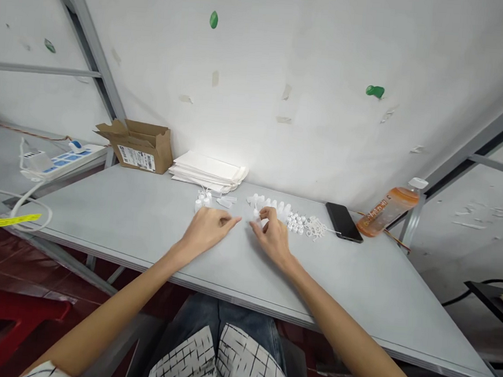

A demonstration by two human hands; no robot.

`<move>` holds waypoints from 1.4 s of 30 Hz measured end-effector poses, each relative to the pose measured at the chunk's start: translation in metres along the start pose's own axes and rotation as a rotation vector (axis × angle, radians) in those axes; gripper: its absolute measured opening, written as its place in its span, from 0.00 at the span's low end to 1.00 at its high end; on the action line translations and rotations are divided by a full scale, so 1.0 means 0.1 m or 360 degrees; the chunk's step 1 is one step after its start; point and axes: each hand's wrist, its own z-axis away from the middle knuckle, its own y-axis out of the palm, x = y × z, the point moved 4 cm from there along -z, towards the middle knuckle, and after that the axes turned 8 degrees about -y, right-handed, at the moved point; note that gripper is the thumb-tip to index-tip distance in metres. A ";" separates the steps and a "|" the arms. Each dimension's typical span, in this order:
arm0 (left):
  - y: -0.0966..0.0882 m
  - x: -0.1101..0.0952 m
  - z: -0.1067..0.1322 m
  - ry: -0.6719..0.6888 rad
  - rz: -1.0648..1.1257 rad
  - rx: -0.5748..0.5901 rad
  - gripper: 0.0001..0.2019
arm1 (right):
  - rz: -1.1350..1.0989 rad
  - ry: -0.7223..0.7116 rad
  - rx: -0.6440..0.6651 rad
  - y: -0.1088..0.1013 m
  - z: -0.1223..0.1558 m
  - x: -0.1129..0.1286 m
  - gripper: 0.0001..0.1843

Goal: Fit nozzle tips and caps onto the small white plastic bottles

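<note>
My right hand pinches a small white dropper bottle between thumb and fingers, just above the grey table. To its left, my left hand hovers at the tabletop with its thumb stretched out towards the right; nothing shows in it. Beyond my right hand stands a row of small white bottles. Small white caps lie in a group beside them, next to a heap of white ring-like pieces. Behind my left hand are several more small white bottles and a clear piece.
An opened cardboard box and a stack of white paper packets sit at the back left. A black phone and a leaning bottle of orange drink are at the right. A power strip is at the far left.
</note>
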 end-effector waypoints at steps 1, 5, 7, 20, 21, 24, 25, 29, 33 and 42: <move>0.06 -0.10 -0.07 0.0039 0.0112 0.0022 0.25 | -0.0054 0.0021 -0.0066 -0.05 0.00 -0.03 0.19; 0.38 -0.33 -0.43 0.0093 0.0466 0.0201 0.19 | -0.0235 0.0089 -0.0219 -0.19 0.00 -0.11 0.22; 0.53 -0.41 -0.56 0.0197 0.0536 0.0294 0.18 | -0.0312 0.0098 -0.0267 -0.23 0.00 -0.13 0.22; 0.68 -0.40 -0.47 0.0507 0.0848 0.0213 0.15 | -0.0518 -0.0009 -0.0432 -0.53 -0.09 -0.27 0.20; 0.71 -0.41 -0.45 0.0520 0.0827 0.0221 0.14 | -0.0544 -0.0003 -0.0393 -0.51 -0.09 -0.27 0.21; 0.77 -0.42 -0.42 0.0537 0.0776 0.0225 0.12 | -0.0581 0.0034 -0.0287 -0.45 -0.08 -0.26 0.23; 0.78 -0.41 -0.43 0.0540 0.0776 0.0214 0.12 | -0.0589 0.0054 -0.0272 -0.44 -0.08 -0.25 0.23; 0.75 -0.34 -0.48 0.0560 0.0863 0.0094 0.13 | -0.0664 0.0168 -0.0171 -0.40 -0.07 -0.26 0.25; 0.72 -0.30 -0.52 0.0581 0.0936 0.0042 0.13 | -0.0814 0.0210 -0.0079 -0.38 -0.08 -0.28 0.24; 0.66 -0.30 -0.54 0.0505 0.1001 0.0015 0.15 | -0.0928 0.0307 -0.0310 -0.46 -0.10 -0.36 0.18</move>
